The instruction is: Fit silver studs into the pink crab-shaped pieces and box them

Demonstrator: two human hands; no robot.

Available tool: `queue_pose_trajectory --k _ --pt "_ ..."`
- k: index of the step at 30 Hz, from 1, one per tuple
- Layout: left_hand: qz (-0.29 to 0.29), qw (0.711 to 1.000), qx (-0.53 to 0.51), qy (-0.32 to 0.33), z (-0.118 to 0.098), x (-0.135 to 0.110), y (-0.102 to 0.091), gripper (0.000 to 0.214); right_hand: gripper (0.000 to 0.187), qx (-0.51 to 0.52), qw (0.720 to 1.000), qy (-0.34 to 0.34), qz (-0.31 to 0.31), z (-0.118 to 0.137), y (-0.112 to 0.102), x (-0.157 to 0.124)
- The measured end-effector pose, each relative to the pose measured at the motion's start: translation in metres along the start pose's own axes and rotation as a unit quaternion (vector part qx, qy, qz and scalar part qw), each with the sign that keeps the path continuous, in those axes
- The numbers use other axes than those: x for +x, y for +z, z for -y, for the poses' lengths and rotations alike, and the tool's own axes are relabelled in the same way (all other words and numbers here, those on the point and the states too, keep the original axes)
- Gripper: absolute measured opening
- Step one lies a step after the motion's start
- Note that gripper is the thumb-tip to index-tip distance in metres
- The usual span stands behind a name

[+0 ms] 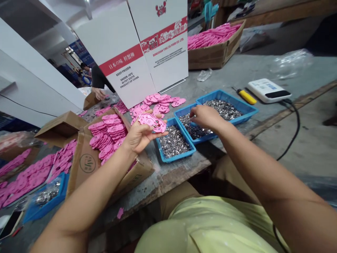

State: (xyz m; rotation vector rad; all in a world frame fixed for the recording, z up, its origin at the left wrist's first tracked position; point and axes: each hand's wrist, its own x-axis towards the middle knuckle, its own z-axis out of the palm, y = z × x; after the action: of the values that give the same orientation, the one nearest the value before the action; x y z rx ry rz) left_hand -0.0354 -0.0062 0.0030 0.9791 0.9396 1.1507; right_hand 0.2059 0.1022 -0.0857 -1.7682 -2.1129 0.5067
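Note:
My left hand (138, 135) holds a flat pink plastic piece (152, 122) with holes in it, fingers curled under it, above the near blue tray (160, 154) of small metal parts. My right hand (204, 116) reaches into the middle blue tray (181, 114), fingers pinched together among the small shiny metal parts (193, 130); what they grip is too small to make out. A third blue tray (246, 109) of metal parts lies beyond it.
An open cardboard box (84, 161) of stacked pink pieces stands at my left. Loose pink pieces (163, 102) lie before a white carton (137, 49). Another box of pink pieces (216, 52) sits far back. A white device (268, 89) with cable and a yellow tool (246, 96) lie right. Another person's hand (98, 93) works behind.

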Motion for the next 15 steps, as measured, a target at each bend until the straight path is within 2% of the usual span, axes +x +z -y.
queue_pose_trajectory --k 2,4,9,15 --pt "-0.001 1.0 0.001 -0.005 0.0 0.001 -0.001 0.068 0.024 -0.108 0.991 0.004 0.084 -0.006 0.001 0.003" --pt "-0.004 1.0 0.005 -0.008 0.001 0.001 -0.001 0.066 0.032 -0.136 0.985 -0.001 0.11 -0.008 0.007 0.001" --pt "-0.026 1.0 0.017 0.002 0.002 0.003 0.0 0.07 0.04 -0.134 0.987 -0.022 0.089 -0.009 0.021 -0.005" --pt "-0.031 0.999 0.037 0.019 0.004 0.004 -0.002 0.072 0.039 -0.117 0.991 -0.018 0.056 -0.007 0.015 -0.006"
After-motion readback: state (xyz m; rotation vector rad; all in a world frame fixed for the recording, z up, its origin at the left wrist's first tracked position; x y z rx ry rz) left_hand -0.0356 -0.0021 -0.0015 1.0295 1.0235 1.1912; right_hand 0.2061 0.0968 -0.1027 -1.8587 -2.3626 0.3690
